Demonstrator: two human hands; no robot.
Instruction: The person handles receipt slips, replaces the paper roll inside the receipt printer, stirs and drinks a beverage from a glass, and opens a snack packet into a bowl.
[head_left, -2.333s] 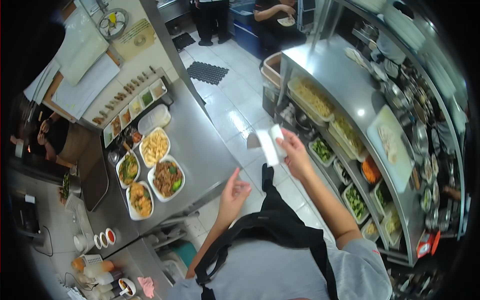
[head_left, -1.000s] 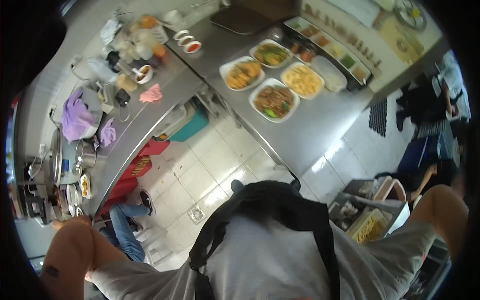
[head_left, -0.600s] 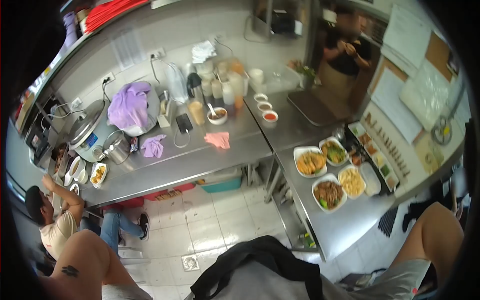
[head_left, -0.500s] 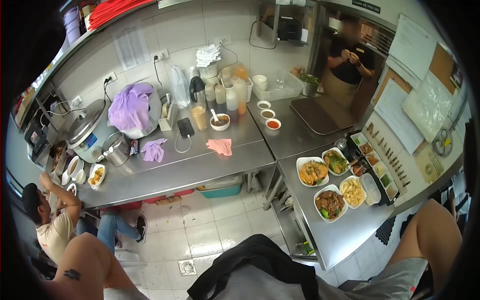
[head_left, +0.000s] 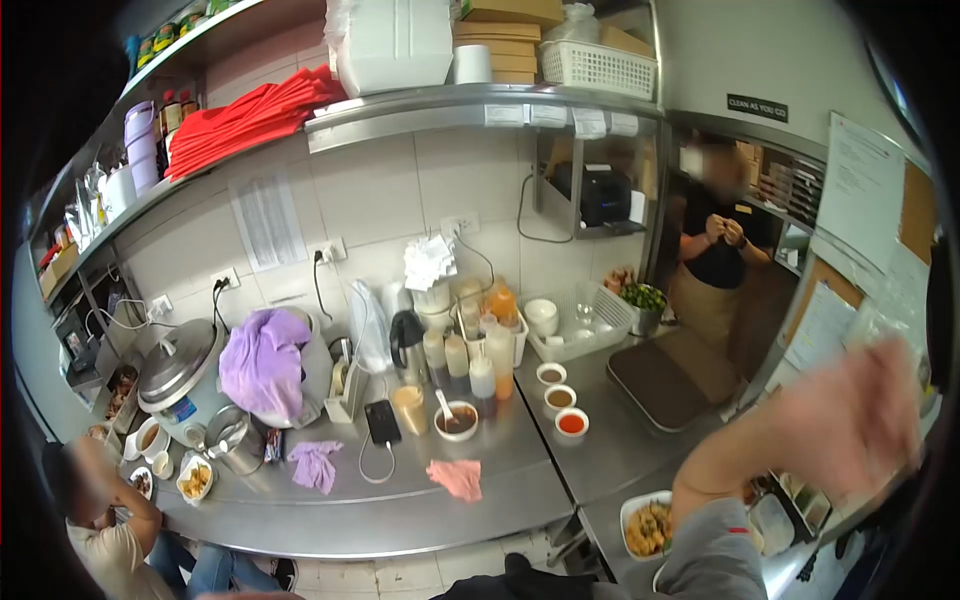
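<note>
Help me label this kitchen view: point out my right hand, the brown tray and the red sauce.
Right hand [head_left: 855, 420]: head view, middle of the blurred hand.
Brown tray [head_left: 665, 385]: head view, bare flat surface.
Red sauce [head_left: 571, 424]: head view, middle of its surface.

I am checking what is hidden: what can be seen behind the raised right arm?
The right arm partly covers a white bowl of golden food; a translucent container shows on the arm's other side. What else the arm covers cannot be seen.

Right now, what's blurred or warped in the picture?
Head view: the right hand is smeared, its fingers indistinct; head view: the steel counter's front edge bows, and the picture corners fall black; head view: the wall sign is sharp enough to read.
</note>
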